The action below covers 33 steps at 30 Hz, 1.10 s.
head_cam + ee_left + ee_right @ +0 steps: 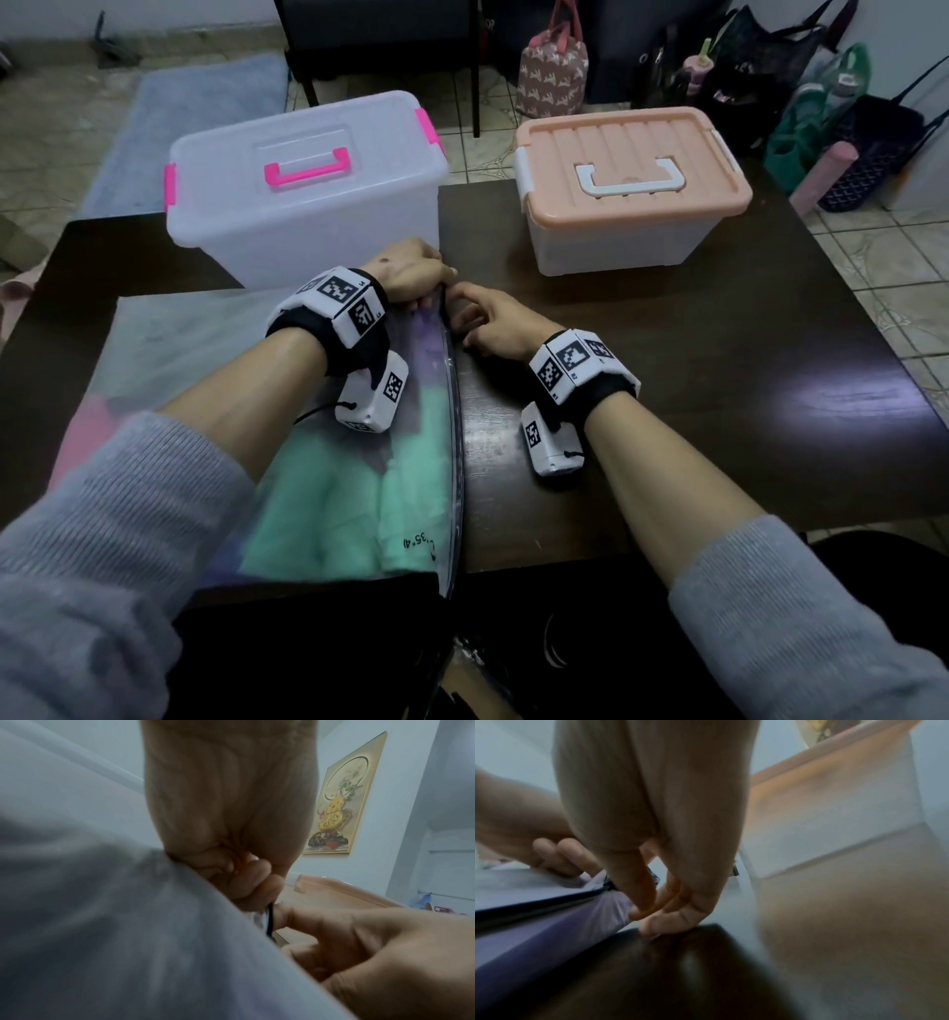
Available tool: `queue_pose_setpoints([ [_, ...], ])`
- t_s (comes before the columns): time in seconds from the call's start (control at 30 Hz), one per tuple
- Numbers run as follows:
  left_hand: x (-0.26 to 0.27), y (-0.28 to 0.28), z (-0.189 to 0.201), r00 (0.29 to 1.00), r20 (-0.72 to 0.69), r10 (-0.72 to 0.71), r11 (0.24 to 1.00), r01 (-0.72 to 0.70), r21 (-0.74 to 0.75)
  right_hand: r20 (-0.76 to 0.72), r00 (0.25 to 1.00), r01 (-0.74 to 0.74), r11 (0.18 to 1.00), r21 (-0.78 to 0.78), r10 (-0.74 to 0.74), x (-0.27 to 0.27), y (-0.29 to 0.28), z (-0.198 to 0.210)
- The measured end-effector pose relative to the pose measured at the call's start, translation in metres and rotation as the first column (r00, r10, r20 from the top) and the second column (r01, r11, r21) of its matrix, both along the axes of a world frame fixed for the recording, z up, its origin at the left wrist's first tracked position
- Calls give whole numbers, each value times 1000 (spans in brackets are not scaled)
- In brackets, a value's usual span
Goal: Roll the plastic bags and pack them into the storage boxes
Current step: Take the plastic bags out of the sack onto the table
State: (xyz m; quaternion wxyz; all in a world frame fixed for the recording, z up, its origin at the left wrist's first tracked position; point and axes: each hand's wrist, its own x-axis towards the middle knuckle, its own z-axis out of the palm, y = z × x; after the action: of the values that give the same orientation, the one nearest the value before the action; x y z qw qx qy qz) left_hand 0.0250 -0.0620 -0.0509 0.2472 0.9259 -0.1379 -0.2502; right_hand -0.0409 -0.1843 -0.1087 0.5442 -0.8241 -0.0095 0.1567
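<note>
Soft, slippery and limp, the plastic bag (pixel 328 493) is pinched at its zip corner nearest the clear box (pixel 303 190) by the left hand (pixel 411 272), the right hand (pixel 493 324) seemingly pinching alongside.

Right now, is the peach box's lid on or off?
On. The peach lid sits flat over the box, its white handle lying down and white side clips at both ends.
</note>
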Motion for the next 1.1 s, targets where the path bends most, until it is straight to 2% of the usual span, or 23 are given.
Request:
queue_pose_setpoints([
  [0.1,-2,2,-2,1000,-9,16,998,-17,-64,37,993,-102,983,-155,108,6,1,9],
  [0.23,-6,2,-2,999,-39,9,993,-13,-117,-26,978,-202,900,-385,208,9,6,23],
  [0.33,-10,-1,-3,999,-31,-25,994,22,-103,-34,974,-218,892,-396,223,7,9,23],
  [0.4,-12,-1,-1,999,-20,-31,998,30,-62,-41,991,-137,935,-327,131,4,9,18],
  [0.47,-12,-3,2,999,-13,-33,999,33,-3,-107,989,90,994,-64,-97,-2,8,16],
  [0.53,-12,-6,6,999,7,-34,996,33,83,-256,930,322,918,231,-262,-10,6,15],
  [0.57,-13,-8,7,999,29,-31,992,28,123,-337,900,388,858,336,-275,-14,7,16],
  [0.63,-14,-13,7,996,84,-26,983,10,182,-429,866,450,774,446,-256,-21,10,15],
  [0.8,-16,-20,4,991,126,-54,953,13,302,-454,821,550,693,465,-347,-26,21,7],
  [0.97,-18,-22,3,982,152,-112,944,57,325,-414,801,570,761,309,-432,-25,28,11],
  [1.1,-16,-16,-3,982,152,-109,964,67,259,-473,786,552,795,252,-397,-25,31,16],
])
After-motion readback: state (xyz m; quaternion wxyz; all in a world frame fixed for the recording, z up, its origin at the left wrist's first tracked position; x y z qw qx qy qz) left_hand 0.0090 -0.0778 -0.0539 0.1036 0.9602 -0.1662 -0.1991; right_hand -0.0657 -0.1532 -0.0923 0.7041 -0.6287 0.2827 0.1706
